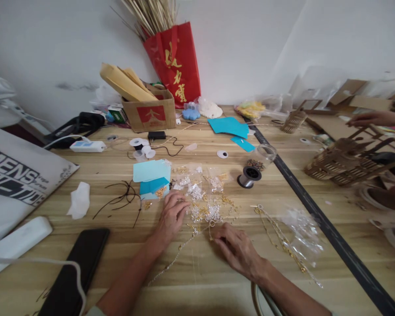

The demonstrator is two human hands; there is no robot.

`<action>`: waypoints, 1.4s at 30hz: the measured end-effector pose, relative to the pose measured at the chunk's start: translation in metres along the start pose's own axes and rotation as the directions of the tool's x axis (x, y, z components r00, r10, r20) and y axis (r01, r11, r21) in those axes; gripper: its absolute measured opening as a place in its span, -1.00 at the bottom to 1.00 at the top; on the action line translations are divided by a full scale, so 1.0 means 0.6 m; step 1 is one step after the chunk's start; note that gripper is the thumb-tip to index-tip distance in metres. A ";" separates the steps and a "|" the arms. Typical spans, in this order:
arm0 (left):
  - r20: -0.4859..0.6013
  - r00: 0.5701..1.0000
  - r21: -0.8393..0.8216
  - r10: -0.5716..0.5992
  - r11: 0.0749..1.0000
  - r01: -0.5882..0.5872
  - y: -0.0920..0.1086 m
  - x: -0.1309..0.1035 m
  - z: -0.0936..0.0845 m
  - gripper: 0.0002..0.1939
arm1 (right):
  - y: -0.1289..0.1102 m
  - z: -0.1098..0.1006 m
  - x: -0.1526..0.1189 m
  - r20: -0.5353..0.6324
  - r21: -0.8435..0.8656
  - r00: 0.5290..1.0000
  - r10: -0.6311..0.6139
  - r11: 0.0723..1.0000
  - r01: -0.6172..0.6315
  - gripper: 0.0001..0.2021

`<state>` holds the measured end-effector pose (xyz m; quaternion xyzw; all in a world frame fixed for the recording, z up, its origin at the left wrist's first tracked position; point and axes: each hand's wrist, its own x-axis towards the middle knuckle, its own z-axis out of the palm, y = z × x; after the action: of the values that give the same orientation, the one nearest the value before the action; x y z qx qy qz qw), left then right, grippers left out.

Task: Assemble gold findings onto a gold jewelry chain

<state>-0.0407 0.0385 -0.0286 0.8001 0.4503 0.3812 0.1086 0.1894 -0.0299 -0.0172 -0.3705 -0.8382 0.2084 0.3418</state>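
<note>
My left hand rests just left of the loose beads, palm down, its fingers somewhat apart with nothing visible in them. Silver and clear beads lie in small heaps among gold findings. Curled fingers of my right hand close at the end of a thin beaded chain, beside a small gold ring; the exact grip is partly hidden. The chain runs across the wood toward the lower left. Small clear bags of beads lie beyond both hands. Light blue cards are beyond my left hand.
Gold chains and crumpled clear bags lie to the right. A wire spool stands before a bead jar. Black cords and a phone are left. Another person's hands work by woven baskets at right.
</note>
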 end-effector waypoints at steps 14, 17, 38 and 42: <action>0.093 0.996 0.229 -0.004 0.973 -0.018 0.003 -0.008 0.000 -0.67 | -0.004 -0.002 0.003 -0.005 -0.004 1.000 0.001 1.000 -0.001 -0.89; 0.071 0.997 0.215 -0.011 0.977 -0.005 0.004 -0.008 0.000 -0.74 | -0.003 -0.001 0.000 -0.006 -0.031 1.000 0.007 0.999 -0.007 -0.90; 0.005 1.000 0.138 0.001 0.990 -0.002 -0.003 -0.004 0.009 -0.87 | 0.000 0.001 -0.002 0.019 -0.025 0.999 0.031 0.999 -0.030 -0.90; 0.008 1.000 0.125 -0.004 0.992 0.003 0.000 -0.004 0.009 -0.85 | 0.000 -0.001 -0.002 0.029 -0.010 0.999 0.021 1.000 -0.021 -0.90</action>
<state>-0.0374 0.0375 -0.0334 0.8061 0.4743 0.3488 0.0607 0.1904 -0.0306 -0.0173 -0.3778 -0.8400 0.2134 0.3256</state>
